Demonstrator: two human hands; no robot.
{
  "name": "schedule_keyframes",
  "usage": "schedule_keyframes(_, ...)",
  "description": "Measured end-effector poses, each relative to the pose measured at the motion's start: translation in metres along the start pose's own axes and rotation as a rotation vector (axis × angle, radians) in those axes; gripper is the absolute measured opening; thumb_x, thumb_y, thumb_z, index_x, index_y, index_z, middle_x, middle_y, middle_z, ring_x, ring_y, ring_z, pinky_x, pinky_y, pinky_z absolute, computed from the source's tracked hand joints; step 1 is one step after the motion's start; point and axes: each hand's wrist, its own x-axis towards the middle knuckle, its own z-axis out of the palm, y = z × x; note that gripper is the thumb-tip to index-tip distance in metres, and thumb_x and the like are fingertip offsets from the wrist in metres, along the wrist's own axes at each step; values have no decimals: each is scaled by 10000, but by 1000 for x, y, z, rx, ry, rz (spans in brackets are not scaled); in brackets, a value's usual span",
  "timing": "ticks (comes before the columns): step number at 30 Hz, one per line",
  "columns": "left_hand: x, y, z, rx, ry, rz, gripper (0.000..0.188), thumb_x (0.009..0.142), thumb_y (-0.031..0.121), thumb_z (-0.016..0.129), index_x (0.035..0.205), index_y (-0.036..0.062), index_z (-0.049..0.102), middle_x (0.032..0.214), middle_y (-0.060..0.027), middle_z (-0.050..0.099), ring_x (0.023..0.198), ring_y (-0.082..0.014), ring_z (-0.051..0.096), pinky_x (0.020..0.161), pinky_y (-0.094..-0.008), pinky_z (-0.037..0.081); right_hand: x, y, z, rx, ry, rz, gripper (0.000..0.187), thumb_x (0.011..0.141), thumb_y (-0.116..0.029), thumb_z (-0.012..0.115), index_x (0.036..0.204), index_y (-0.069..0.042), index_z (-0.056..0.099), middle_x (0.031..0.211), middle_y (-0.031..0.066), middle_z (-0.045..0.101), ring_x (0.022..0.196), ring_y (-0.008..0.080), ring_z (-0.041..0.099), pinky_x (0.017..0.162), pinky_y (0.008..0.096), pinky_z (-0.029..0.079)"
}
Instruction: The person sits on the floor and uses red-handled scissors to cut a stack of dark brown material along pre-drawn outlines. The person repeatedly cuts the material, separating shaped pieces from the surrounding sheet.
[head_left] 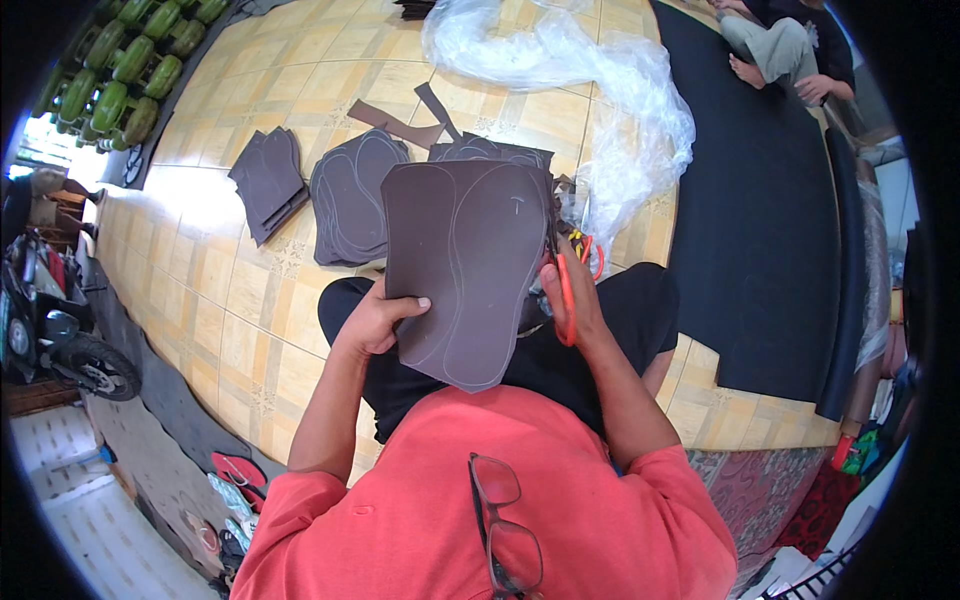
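Holding a dark brown foam sheet marked with sole outlines (pixel 468 270) up by its edge, the left hand (pixel 375 322) clamps it steady while the right hand (pixel 572 295), closed round orange-handled scissors (pixel 566 290), cuts its side.

A red-orange shirt (pixel 480 510) with short sleeves was worn, filling the lower middle of the frame; its cloth was plain, with soft folds and a seam line seen near the lower left shoulder. The sleeves ended above the elbows, and both forearms were left bare. Black trousers (pixel 600 320) were worn, seen in the centre of the frame above the shirt. A pair of glasses (pixel 505 525) with a thin dark frame and clear lenses was hung at the shirt's neckline, in the lower centre. No gloves were worn on the left hand (pixel 375 322) or the right hand (pixel 572 295).
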Motion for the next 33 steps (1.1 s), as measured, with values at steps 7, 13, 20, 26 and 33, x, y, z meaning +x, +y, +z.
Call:
schedule_keyframes(7, -5, 22, -17, 72, -15, -54, 616, 718, 20, 691, 1311, -14, 527, 1167, -98, 617, 1117, -223, 555, 981, -332, 425, -9, -10, -11, 36, -145, 141, 391, 988, -306, 532, 760, -1, 442, 608, 144, 401, 552, 279, 402, 555, 391, 375)
schedule_keyframes(13, -8, 14, -10, 91, -22, -97, 600, 702, 24, 703, 1278, -41, 550, 1151, -106, 635, 1072, -223, 586, 968, -327, 432, -9, 14, 4, 72, -49, 84, 402, 987, -320, 533, 766, 3, 441, 616, 157, 414, 569, 286, 420, 580, 404, 381)
schedule_keyframes(20, 1, 12, -35, 60, -84, -144, 686, 681, 14, 697, 1341, -24, 512, 1195, -109, 609, 1123, -234, 551, 997, -336, 414, -12, 1, -19, 37, -222, 252, 453, 998, -385, 481, 768, 5, 505, 626, 143, 482, 612, 291, 531, 608, 402, 417)
schedule_keyframes(26, 10, 15, -49, 131, 47, -61, 681, 699, 16, 695, 1347, -30, 489, 1206, -122, 604, 1127, -240, 552, 1001, -347, 421, -30, 56, -20, 244, -217, 562, 454, 973, -447, 521, 845, -14, 566, 583, 35, 494, 432, 150, 515, 400, 298, 430)
schedule_keyframes(33, 62, 52, -134, 25, 237, -7, 612, 856, 199, 696, 1360, -28, 433, 1247, -188, 590, 1133, -269, 595, 963, -372, 485, -35, 67, -12, 208, -55, 725, 475, 948, -482, 569, 828, -23, 568, 562, 4, 466, 422, 100, 497, 375, 268, 430)
